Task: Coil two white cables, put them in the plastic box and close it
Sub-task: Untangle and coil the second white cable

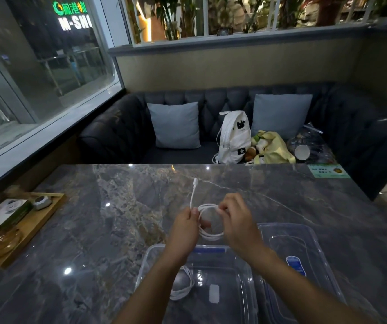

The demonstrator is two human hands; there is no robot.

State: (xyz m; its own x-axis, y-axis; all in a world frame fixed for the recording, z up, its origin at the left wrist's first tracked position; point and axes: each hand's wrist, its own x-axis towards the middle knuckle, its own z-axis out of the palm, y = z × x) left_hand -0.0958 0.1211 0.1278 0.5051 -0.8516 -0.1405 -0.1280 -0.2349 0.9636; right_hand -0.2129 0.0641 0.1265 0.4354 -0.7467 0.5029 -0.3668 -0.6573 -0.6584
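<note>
Head view, nearest to us: the clear plastic box (225, 270) stands open on the dark marble table (94, 230). One white cable (184, 288) lies coiled in its left part, partly hidden under our left forearm. The lid (316, 242) lies flat on the table, just beside the box on the right.

Beyond the box's far rim we hold the second white cable (211, 235) in a loose coil between both hands. Our left hand (185, 222) pinches it at the coil's left side. From there the free end sticks up and away, its plug (196, 181) clear of the table. Our right hand (234, 218) has its fingers curled and pinches the coil's upper right.

At the table's left edge sits a wooden tray (38, 226) with a small carton on it. Past the table stands a dark tufted sofa (117, 136) with two pale blue cushions and a white backpack (232, 136).
</note>
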